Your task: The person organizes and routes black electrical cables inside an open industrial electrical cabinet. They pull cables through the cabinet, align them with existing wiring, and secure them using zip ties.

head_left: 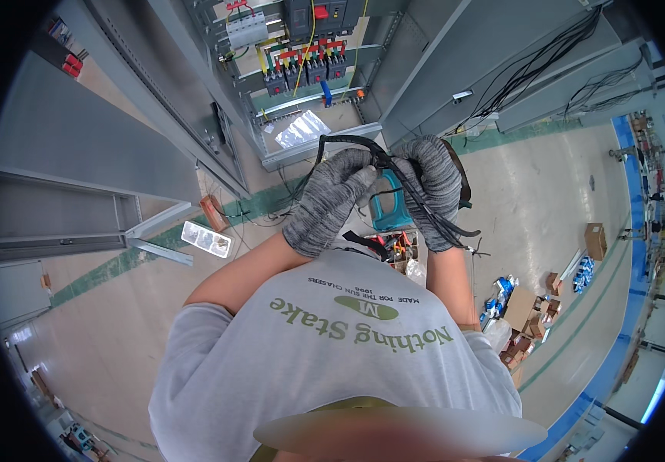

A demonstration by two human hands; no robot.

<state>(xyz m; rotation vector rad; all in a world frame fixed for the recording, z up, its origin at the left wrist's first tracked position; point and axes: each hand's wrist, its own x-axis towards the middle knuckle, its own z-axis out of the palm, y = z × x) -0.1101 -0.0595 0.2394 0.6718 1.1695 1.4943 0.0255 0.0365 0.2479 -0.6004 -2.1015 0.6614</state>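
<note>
Two hands in grey knitted gloves meet before the wearer's chest, as I view them remotely. The left hand (332, 199) angles inward, thumb and fingers pinching a bundle of black cables (348, 139); the right hand (431, 185), wrist bent and fingers curled, grasps the same bundle close beside it. Both forearms (453, 281) rise toward the hands with elbows out. I see the bundle arch above the left hand, just outside the lower front edge of an open grey cabinet (280, 159), its ends trailing past the right wrist. Below the hands lies a teal plastic piece (391, 224), near red-handled tools (402, 246). Farther off, a clear plastic sheet (303, 128) lies near the cabinet's front edge, beneath circuit breakers (314, 71).
</note>
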